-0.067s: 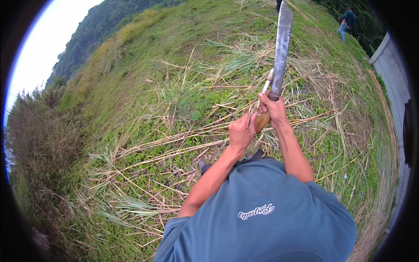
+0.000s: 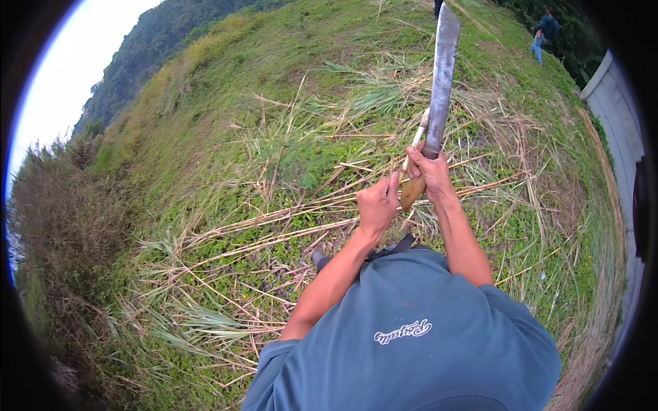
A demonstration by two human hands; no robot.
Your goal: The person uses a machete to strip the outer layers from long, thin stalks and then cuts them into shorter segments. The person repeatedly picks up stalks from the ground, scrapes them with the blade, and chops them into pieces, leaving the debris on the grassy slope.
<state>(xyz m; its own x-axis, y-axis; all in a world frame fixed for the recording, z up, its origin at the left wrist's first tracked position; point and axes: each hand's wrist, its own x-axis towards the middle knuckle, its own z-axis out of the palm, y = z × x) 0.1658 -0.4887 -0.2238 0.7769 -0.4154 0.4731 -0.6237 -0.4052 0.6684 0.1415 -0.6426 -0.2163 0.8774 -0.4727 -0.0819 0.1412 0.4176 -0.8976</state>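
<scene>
My right hand (image 2: 434, 177) is wrapped round a machete (image 2: 444, 79) near the base of its blade. The long grey blade points up and away, and the wooden handle's rounded end juts out below my fist. A pale, thin stalk (image 2: 421, 129) runs beside the blade, passing by my right thumb. My left hand (image 2: 378, 203) is closed just to the left of the handle, thumb against curled fingers, at the stalk's lower end. How much of the stalk lies inside the left fingers is hidden.
Cut dry stalks (image 2: 274, 236) and leafy reed tops (image 2: 205, 322) lie strewn over the green slope. Brown brush (image 2: 62, 212) stands at left, a pale wall (image 2: 613, 103) at right. A person (image 2: 546, 33) is far off at upper right; another's dark leg shows behind the blade tip.
My left hand has shifted slightly left, away from the machete handle, showing more of the stalk between my hands. My right hand and the machete stay nearly still.
</scene>
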